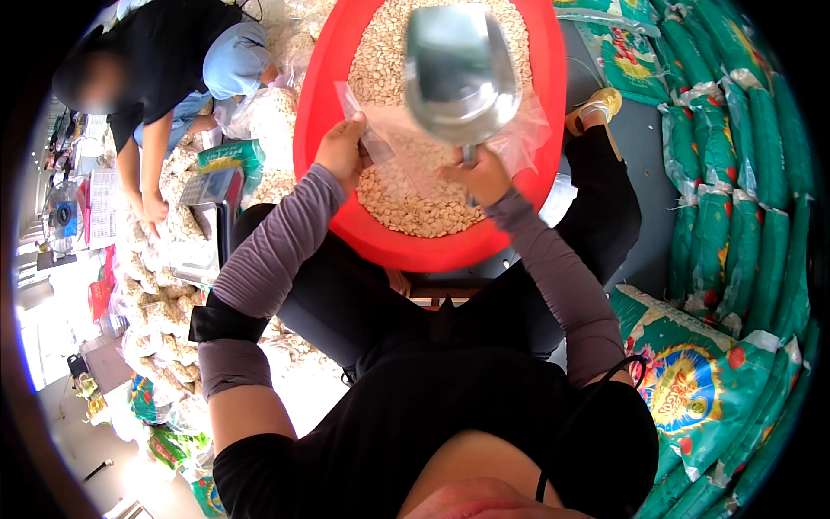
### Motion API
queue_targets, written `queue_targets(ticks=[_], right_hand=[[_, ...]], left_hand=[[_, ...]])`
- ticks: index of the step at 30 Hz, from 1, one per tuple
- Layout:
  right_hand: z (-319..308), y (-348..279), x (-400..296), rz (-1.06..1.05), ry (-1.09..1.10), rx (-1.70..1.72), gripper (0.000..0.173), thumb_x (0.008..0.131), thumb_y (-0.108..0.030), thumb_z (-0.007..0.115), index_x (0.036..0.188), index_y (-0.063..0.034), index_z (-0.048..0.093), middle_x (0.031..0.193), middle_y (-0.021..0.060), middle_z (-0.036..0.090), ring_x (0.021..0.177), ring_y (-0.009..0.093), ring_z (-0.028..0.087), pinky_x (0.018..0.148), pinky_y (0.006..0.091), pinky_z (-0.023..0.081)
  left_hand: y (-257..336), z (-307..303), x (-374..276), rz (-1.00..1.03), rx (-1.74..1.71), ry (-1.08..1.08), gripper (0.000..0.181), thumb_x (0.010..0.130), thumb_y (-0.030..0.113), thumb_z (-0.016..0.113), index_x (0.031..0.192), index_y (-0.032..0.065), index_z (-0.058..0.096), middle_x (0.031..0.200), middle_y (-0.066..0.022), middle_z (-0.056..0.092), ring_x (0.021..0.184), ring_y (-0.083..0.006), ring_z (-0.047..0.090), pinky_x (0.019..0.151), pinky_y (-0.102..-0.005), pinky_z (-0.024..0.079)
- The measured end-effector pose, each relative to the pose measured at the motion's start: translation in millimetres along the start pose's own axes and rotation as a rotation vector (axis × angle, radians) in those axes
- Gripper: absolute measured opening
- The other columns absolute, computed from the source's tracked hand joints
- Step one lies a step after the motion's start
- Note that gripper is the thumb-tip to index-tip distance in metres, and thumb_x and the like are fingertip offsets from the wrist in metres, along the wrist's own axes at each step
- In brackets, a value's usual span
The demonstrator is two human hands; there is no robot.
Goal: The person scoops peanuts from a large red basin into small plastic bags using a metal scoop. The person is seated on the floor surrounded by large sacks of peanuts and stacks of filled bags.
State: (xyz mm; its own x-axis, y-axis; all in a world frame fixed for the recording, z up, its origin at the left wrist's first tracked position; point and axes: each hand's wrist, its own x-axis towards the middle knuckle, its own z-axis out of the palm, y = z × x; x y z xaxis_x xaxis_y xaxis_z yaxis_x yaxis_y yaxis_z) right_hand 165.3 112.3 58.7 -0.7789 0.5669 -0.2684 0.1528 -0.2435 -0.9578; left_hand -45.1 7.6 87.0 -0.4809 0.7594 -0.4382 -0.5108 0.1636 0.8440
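A red plastic tub (324,78) stands before me, between my legs, holding many pale, flat beans or seeds (428,220). My left hand (342,152) pinches the edge of a clear plastic bag (382,139) above the beans. The bag stretches to the right, its far side (535,133) showing beyond the scoop. Held in my right hand (480,175) by its handle is a shiny metal scoop (463,71), raised over the tub and slightly blurred. Nothing shows plainly in the scoop, and part of the bag is hidden behind it.
Green printed sacks (707,143) are stacked along the right, with a large one (687,383) nearer me. At left, another person (168,58) bends over filled clear bags (175,305). A weighing scale (207,220) stands near my left knee.
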Motion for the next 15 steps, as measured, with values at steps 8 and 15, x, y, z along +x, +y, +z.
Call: queue_targets(ticks=[8,15], right_hand=[[49.6,24.8,2.6,-0.266,0.085,0.013,0.031,0.071,-0.017,0.076,0.082,-0.0046,0.05,0.07,-0.0023,0.049,0.065,0.007,0.049,0.059,0.0246,0.044],[36.4,5.3,7.5,-0.317,0.384,0.298,0.026,0.079,-0.012,0.069,0.077,-0.0057,0.044,0.064,0.0004,0.053,0.053,0.006,0.049,0.049,0.0224,0.042]], left_hand=[[-19.2,15.7,-7.4,-0.078,0.027,-0.115,0.035,0.094,0.026,0.039,0.112,-0.0019,0.048,0.105,-0.0121,0.057,0.092,-0.0219,0.058,0.08,-0.0338,0.049],[-18.4,39.9,-35.8,0.047,0.293,-0.3,0.046,0.092,0.04,0.045,0.117,0.0018,0.048,0.106,-0.009,0.057,0.093,-0.0184,0.056,0.078,-0.0303,0.047]])
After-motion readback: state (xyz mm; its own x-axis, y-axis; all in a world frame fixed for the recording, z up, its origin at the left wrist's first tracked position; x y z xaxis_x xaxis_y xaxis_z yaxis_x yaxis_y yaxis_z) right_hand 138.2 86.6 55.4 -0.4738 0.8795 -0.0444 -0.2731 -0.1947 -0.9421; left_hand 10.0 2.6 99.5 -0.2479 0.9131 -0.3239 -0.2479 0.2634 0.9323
